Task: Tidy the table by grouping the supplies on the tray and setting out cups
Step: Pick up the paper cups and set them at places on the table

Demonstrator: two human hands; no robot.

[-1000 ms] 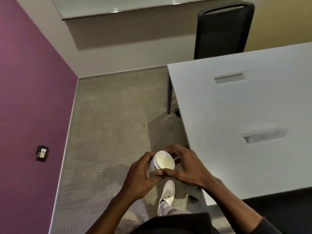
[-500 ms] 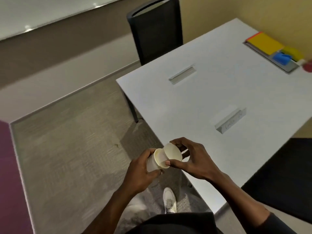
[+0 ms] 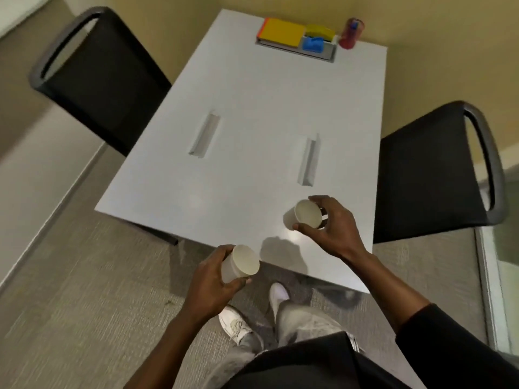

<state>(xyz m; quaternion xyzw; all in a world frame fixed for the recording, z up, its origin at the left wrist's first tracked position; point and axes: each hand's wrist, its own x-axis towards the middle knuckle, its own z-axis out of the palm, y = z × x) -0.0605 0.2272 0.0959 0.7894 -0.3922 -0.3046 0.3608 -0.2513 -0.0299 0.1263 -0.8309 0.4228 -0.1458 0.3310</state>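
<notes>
Your right hand (image 3: 335, 223) grips one paper cup (image 3: 304, 216) by its rim and side, tilted, held just over the near part of the counter (image 3: 252, 113). Your left hand (image 3: 213, 282) wraps around a second cup (image 3: 240, 263), short of the counter's near edge, above the floor. You appear to be at the cup-setting step: next, turn each cup upright and place it down, probably one toward each chair. Both cups look plain, off-white and light, so a gentle release should do. The tray (image 3: 297, 37) of coloured supplies sits at the far end.
</notes>
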